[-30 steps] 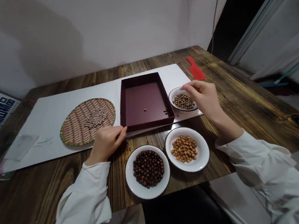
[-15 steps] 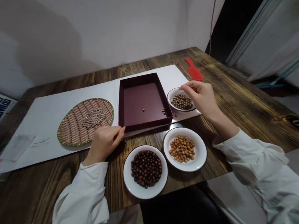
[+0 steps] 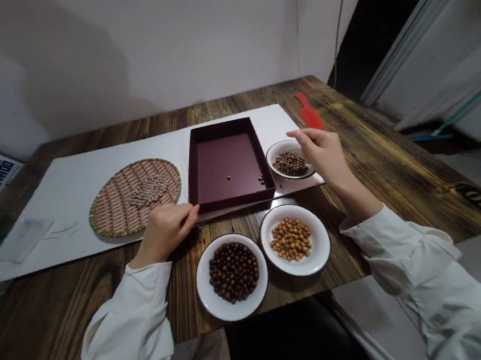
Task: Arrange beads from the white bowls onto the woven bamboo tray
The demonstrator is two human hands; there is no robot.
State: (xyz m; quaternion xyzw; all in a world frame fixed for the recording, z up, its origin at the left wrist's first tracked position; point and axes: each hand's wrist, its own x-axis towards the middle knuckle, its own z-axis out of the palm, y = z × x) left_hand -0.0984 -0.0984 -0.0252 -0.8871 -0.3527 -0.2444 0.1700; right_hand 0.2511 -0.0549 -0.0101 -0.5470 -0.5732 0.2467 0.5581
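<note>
My left hand (image 3: 167, 229) is closed, its thumb and fingertips at the near left corner of a shallow dark maroon box (image 3: 230, 197). A few small beads (image 3: 261, 179) lie inside by the right wall, and a single bead (image 3: 229, 177) rests nearer the middle. Above the right rim of a white bowl (image 3: 270, 165) of brownish beads (image 3: 290, 164), my right hand (image 3: 320, 150) has thumb and forefinger pinched together. Whatever sits in that pinch is too small to make out. Two white dishes stand in front: one of dark brown beads (image 3: 233, 272), one of yellow-tan beads (image 3: 290, 239).
A round woven tray (image 3: 110, 208) with pale beads lies on a white board (image 3: 68, 181) to the left. Behind the bowl is a red comb (image 3: 310, 116). A clear plastic bag (image 3: 27, 239) lies far left, and a wall borders the table's (image 3: 396, 186) back.
The whole view has shifted slightly, moving things a little to the left. My right hand stays pinched above the bowl, and my left stays at the box corner.
</note>
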